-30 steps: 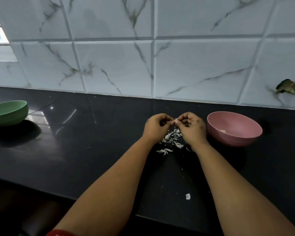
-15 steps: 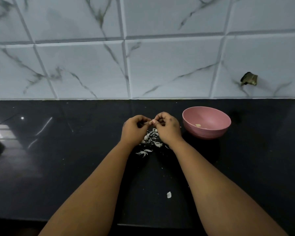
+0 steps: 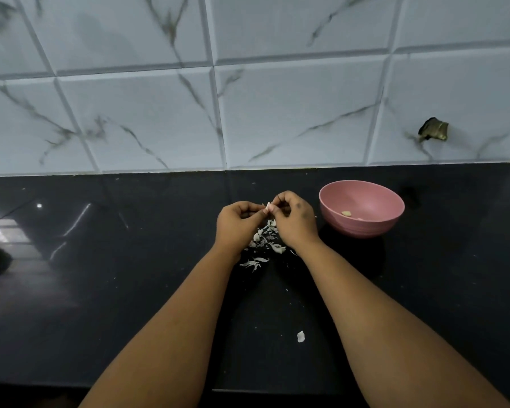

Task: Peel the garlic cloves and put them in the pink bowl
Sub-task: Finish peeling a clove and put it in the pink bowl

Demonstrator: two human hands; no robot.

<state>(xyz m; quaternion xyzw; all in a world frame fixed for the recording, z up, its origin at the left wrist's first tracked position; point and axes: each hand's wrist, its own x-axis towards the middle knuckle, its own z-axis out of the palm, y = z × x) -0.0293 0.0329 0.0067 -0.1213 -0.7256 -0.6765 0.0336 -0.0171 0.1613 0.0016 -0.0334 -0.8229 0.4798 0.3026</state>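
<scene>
Both hands raised just above a black counter (image 3: 130, 304), fingertips meeting. Left hand (image 3: 237, 223) curled, thumb and forefinger pinching a small pale clove (image 3: 268, 206). Right hand (image 3: 295, 220) curled too, fingertips pinching the same clove from the other side; a dark smudge on its back. Clove mostly hidden by the fingers, only a whitish tip showing between them; how much skin remains on it, cannot tell.

Directly below the hands, a loose pile of peels (image 3: 267, 240) on the counter, a few strays (image 3: 255, 262) nearer the camera between the forearms. One lone white scrap (image 3: 300, 336) much nearer, between the arms and apart from the pile.

Pink bowl (image 3: 365, 228) upright on the counter just right of the right hand, not touching it. Inside, one peeled clove (image 3: 346, 213) lying near the bottom, a second pale bit beside it, too small to identify.

Behind, a marbled white tile wall (image 3: 277, 119) with a dark chipped hole (image 3: 433, 130) at the right.
</scene>
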